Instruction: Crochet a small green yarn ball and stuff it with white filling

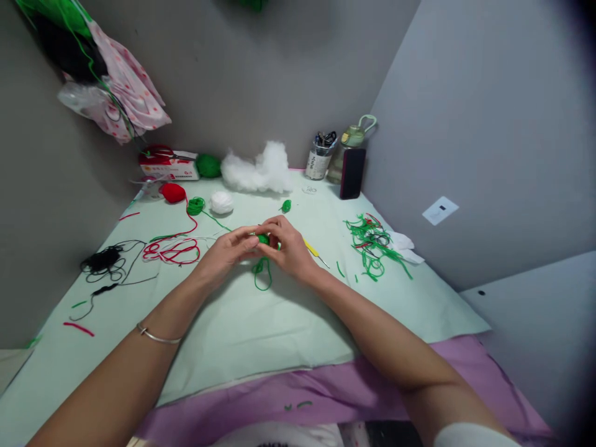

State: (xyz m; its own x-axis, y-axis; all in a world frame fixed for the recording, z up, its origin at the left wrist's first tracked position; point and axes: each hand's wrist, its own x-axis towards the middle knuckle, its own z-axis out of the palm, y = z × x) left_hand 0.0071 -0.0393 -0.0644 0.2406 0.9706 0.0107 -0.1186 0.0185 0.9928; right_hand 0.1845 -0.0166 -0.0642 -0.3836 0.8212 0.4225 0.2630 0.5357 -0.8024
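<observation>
My left hand (pixel 236 246) and my right hand (pixel 287 247) meet over the middle of the table, their fingers closed around a small green crocheted piece (pixel 263 238). Most of it is hidden by the fingers. A loop of green yarn (pixel 263 274) hangs below onto the cloth. Another green strand runs up left from the hands to a small green yarn bundle (pixel 196 205). Just right of my right hand lies a crochet hook (pixel 313 249) with a yellow handle. Beyond the hands sits a small green crocheted ball (pixel 286 205).
White stuffing (pixel 258 169), a white yarn ball (pixel 221 202) and a red yarn ball (pixel 173 193) stand toward the back. Black yarn (pixel 103 261) lies left, green scraps (pixel 372 245) right. A phone (pixel 352 174) leans by a bottle (pixel 336 162) and a pen cup (pixel 319 162). Walls enclose the back and right.
</observation>
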